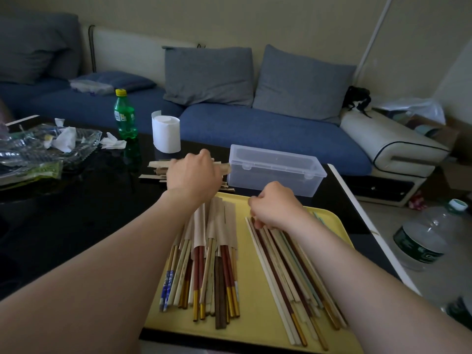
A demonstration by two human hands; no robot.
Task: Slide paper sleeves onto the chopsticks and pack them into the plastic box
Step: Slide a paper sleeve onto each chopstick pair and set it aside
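Far to the left of both hands, a green bottle and a white paper roll stood on the black table, away from the work. Just under the left hand lay the loose sleeves in a small heap. This hand was reaching over them with its fingers curled down, and it held a paper sleeve whose end came out on the thumb side, though the picture was a little blurred there.

Below the left wrist, on the yellow tray, lay the sleeved chopsticks in a thick bundle, their paper ends pointing to the hand. Between the two forearms the tray was bare.

The right hand rested on the far tips of the bare chopsticks, which spread out under its wrist and forearm. Its fingers were bent down on them, but whether they already pinched one could not be told.

Just beyond the right hand, and touching the held sleeve's end or nearly so, stood the plastic box with its lid down; nothing showed clearly inside.

So, by judgement, about half of the sleeving was done. Many chopsticks waited for paper, and the packing seemed not yet begun.
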